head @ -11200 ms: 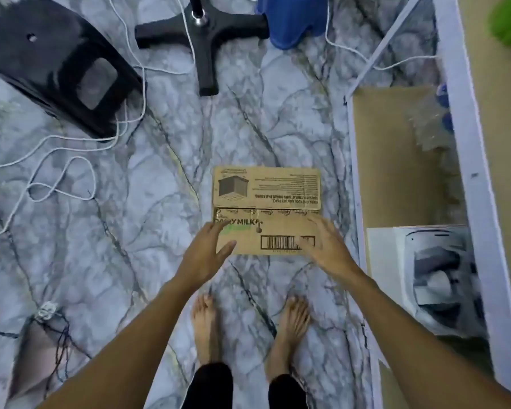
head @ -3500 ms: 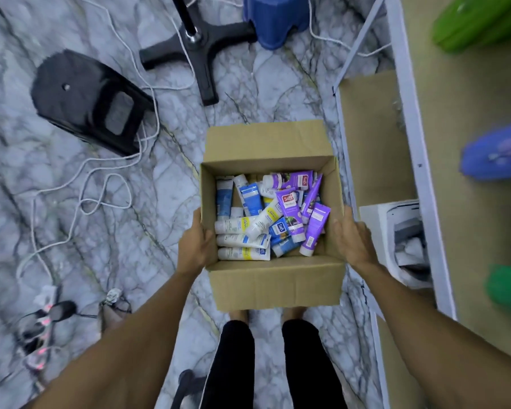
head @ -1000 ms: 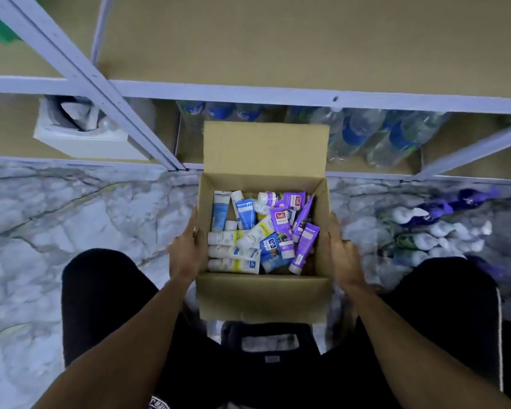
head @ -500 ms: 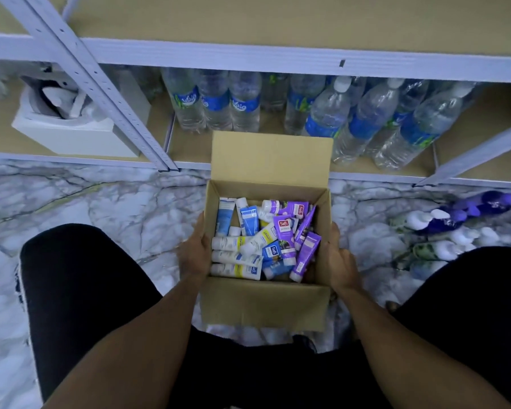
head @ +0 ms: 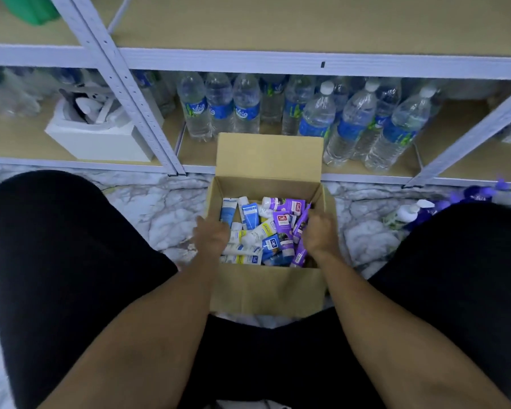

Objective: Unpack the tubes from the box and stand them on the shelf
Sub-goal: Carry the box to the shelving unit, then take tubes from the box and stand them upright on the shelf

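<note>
Purple and white tubes (head: 266, 231) lie flat in a jumble inside the box (head: 267, 290) on the floor by the shelf (head: 278, 63), directly beneath your right hand (head: 320, 231) and left hand (head: 211, 236), whose curled fingers' grip I cannot tell.

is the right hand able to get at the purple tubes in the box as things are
Probably yes: the right hand is already inside the open box, against the purple tubes on its right side. The flaps are folded back and nothing covers the tubes.
</note>
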